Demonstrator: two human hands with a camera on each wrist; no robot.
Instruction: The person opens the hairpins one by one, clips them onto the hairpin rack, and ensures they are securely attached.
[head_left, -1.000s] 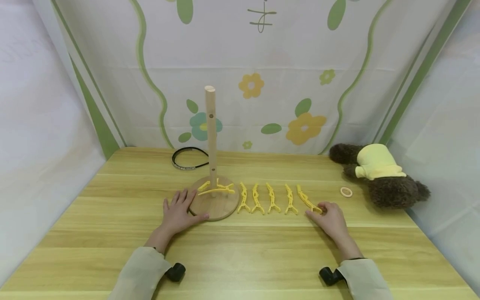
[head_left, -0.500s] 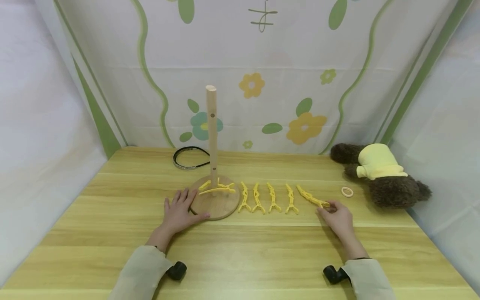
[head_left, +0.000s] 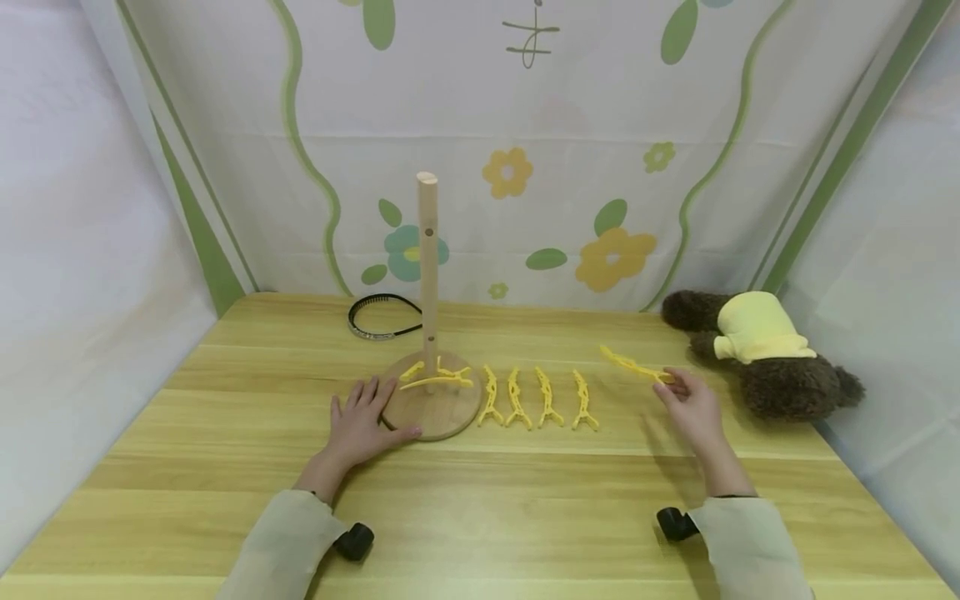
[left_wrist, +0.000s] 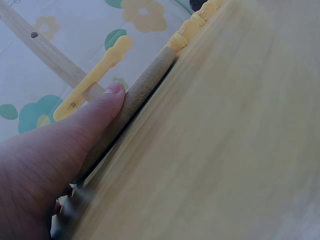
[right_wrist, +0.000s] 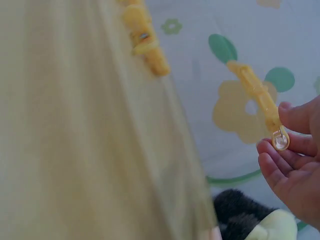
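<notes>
My right hand (head_left: 693,407) pinches a yellow hair clip (head_left: 633,363) by its forked end. The clip is raised above the table, its narrow tip pointing left; the right wrist view shows this hair clip (right_wrist: 257,92) between thumb and fingers. My left hand (head_left: 365,425) rests with spread fingers at the near left edge of a round wooden base (head_left: 442,421). In the left wrist view the thumb lies along the base's rim (left_wrist: 147,85). An upright wooden post (head_left: 428,275) rises from that base, with several yellow clips (head_left: 442,382) lying around its foot.
Right of the base, several yellow hair clips (head_left: 547,398) lie in a row on the wooden table (head_left: 480,517). Behind the post is a black headband (head_left: 372,335). A brown plush toy (head_left: 787,387) in a yellow shirt lies at the far right. A printed cloth backdrop (head_left: 570,108) stands behind.
My right hand has lifted the rightmost clip off the table, moving right and away from me, and now covers where a small ring lay. My left hand stays on the base.
</notes>
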